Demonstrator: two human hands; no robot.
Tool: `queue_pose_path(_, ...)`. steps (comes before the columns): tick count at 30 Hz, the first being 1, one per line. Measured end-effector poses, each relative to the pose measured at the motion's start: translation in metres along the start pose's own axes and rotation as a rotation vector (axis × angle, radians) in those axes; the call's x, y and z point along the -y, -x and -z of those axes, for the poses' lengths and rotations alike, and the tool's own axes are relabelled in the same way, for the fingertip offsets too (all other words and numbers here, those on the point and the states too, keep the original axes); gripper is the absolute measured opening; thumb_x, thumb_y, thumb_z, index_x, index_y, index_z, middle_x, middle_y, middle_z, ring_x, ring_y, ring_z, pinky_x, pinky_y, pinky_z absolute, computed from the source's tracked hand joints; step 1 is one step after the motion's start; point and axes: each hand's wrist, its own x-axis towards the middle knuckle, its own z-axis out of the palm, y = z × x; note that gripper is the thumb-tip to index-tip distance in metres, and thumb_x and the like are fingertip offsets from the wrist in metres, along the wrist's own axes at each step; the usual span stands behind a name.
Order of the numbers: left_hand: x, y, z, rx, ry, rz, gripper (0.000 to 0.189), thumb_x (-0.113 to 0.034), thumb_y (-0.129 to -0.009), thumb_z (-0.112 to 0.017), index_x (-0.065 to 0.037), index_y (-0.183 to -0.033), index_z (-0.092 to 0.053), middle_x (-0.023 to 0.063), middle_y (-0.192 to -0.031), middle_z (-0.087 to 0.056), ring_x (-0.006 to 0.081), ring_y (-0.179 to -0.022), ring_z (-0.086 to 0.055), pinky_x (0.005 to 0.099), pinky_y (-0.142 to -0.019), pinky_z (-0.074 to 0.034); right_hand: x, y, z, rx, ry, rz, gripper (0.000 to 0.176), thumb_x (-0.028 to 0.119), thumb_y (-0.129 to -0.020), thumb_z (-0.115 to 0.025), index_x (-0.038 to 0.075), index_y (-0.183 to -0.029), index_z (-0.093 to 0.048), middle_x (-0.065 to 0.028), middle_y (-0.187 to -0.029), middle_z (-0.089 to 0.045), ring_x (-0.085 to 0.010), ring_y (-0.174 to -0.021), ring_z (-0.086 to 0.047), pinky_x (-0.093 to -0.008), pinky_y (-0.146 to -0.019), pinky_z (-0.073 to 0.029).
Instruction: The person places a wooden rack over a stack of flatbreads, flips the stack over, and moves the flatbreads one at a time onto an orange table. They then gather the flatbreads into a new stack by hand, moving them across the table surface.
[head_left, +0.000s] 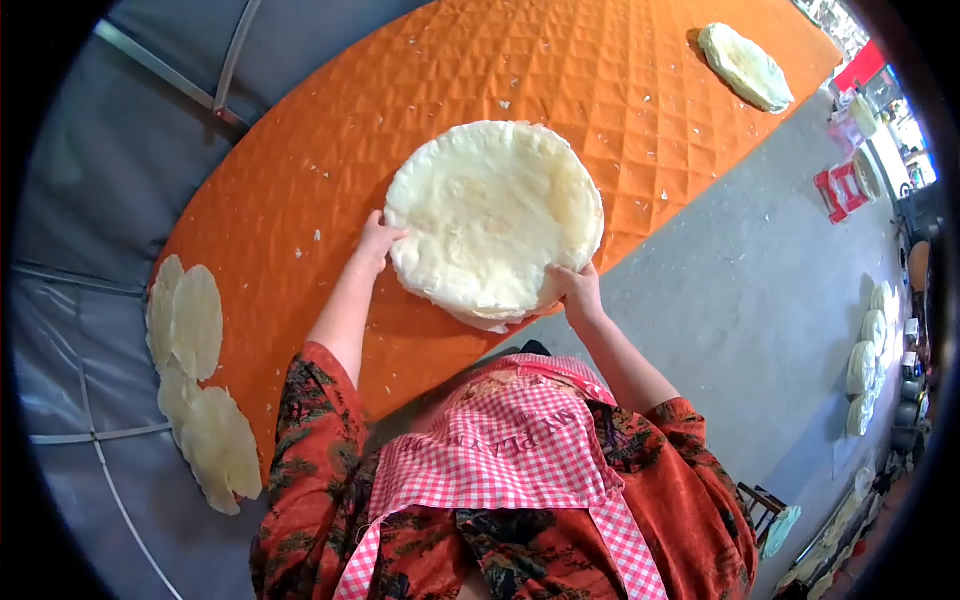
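A stack of large, round, pale flatbreads is in front of me, over the near edge of the orange quilted cloth. My left hand grips the stack's left rim, thumb on top and fingers underneath. On the near right rim, my right hand holds it the same way. The top flatbread is slightly dished, with an uneven edge, and more layers show beneath it at the near side. Most of my fingers are hidden under the stack.
Several thin flatbreads lie at the cloth's left edge. Another pale stack sits at the far right corner. Grey floor runs along the right, with a red stool and wrapped white bundles. Grey sheeting on metal bars stands left.
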Motion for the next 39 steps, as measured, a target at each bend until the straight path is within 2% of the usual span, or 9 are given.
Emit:
queue_pose_path(9,0.003,0.019,-0.012,-0.101,-0.05,-0.029,0.044,0.006,-0.071,-0.064,0.0,-0.111,-0.047,0.0124,-0.106,-0.059,0.0239,-0.098,-0.058,0.0366,-0.086,-0.048,0.016,-0.008,0.017,0.051,0.104,-0.021,0.042,-0.001,-0.074,-0.062,0.002,-0.115,-0.054,-0.0083,-0.101,-0.064,-0.0197,-0.087,-0.063,-0.033,-0.072,-0.053)
queue_pose_path(14,0.023,0.021,-0.009,-0.259,0.032,-0.149,0.051,-0.016,-0.082,-0.064,-0.001,-0.125,-0.042,0.0141,-0.122,-0.052,0.0236,-0.112,-0.051,0.0363,-0.094,-0.042,0.064,-0.01,0.038,0.041,0.52,-0.204,0.052,0.038,-0.081,-0.068,0.003,-0.117,-0.053,-0.0093,-0.098,-0.063,-0.0198,-0.08,-0.063,-0.0323,-0.057,-0.052)
queue_pose_path(17,0.013,0.05,-0.013,-0.262,0.398,-0.096,0.061,-0.038,-0.09,-0.054,-0.002,-0.135,-0.034,0.0155,-0.133,-0.044,0.0244,-0.121,-0.045,0.0367,-0.099,-0.038,0.072,-0.032,0.06,-0.205,0.272,0.249,0.043,0.042,-0.09,-0.055,0.009,-0.117,-0.053,-0.0039,-0.112,-0.056,-0.0149,-0.102,-0.053,-0.0335,-0.081,-0.045)
queue_pose_path(20,0.035,0.053,-0.029,-0.195,0.497,-0.117,0.069,-0.051,-0.092,-0.046,-0.002,-0.138,-0.03,0.0163,-0.136,-0.04,0.0254,-0.124,-0.042,0.0371,-0.101,-0.037,0.058,-0.068,0.063,-0.172,0.075,0.287,0.048,0.04,-0.095,-0.045,0.005,-0.128,-0.045,-0.0061,-0.12,-0.053,-0.0178,-0.113,-0.047,-0.0329,-0.096,-0.037)
queue_pose_path(24,0.022,0.066,-0.049,-0.208,0.265,-0.095,0.08,-0.054,-0.091,-0.046,-0.002,-0.144,-0.018,0.0181,-0.144,-0.031,0.0277,-0.128,-0.037,0.0379,-0.104,-0.034,0.037,-0.068,0.011,-0.187,0.706,0.27,0.067,0.046,-0.092,-0.047,0.002,-0.14,-0.03,-0.0212,-0.139,-0.041,-0.0343,-0.128,-0.038,-0.0391,-0.105,-0.03)
queue_pose_path(27,0.024,0.058,-0.035,-0.207,0.248,-0.098,0.086,-0.051,-0.089,-0.051,-0.003,-0.146,-0.01,0.0193,-0.147,-0.024,0.0305,-0.132,-0.032,0.0391,-0.106,-0.031,0.049,-0.088,0.033,-0.062,0.401,0.227,0.066,0.041,-0.092,-0.051,0.0,-0.14,-0.03,-0.0224,-0.138,-0.041,-0.0373,-0.13,-0.035,-0.0392,-0.106,-0.029)
queue_pose_path(29,0.03,0.058,-0.03,-0.239,0.24,-0.129,0.084,-0.047,-0.088,-0.056,-0.002,-0.145,-0.014,0.0207,-0.146,-0.026,0.0327,-0.133,-0.031,0.0402,-0.108,-0.029,0.073,-0.071,0.027,-0.35,0.926,0.67,0.063,0.031,-0.089,-0.059,-0.003,-0.136,-0.035,-0.0213,-0.139,-0.038,-0.0371,-0.132,-0.033,-0.041,-0.106,-0.029)
queue_pose_path(33,-0.005,0.098,-0.054,-0.322,-0.705,-0.797,0.081,-0.031,-0.077,-0.07,0.001,-0.138,-0.029,0.0242,-0.139,-0.035,0.0377,-0.132,-0.029,0.0445,-0.106,-0.027,0.129,-0.041,-0.029,-0.017,1.512,1.083,0.063,0.03,-0.086,-0.06,0.005,-0.138,-0.035,-0.0167,-0.147,-0.029,-0.0324,-0.138,-0.023,-0.0464,-0.11,-0.021)
queue_pose_path(39,0.016,0.117,-0.116,0.19,-1.278,-0.867,0.078,-0.066,-0.083,-0.043,-0.022,-0.145,-0.028,0.0125,-0.152,-0.021,0.0321,-0.141,-0.015,0.0615,-0.108,-0.003,0.083,-0.121,-0.031,0.19,1.802,0.936,0.071,0.049,-0.087,-0.05,0.011,-0.143,-0.03,-0.0114,-0.153,-0.019,-0.0287,-0.142,-0.013,-0.0561,-0.11,-0.013)
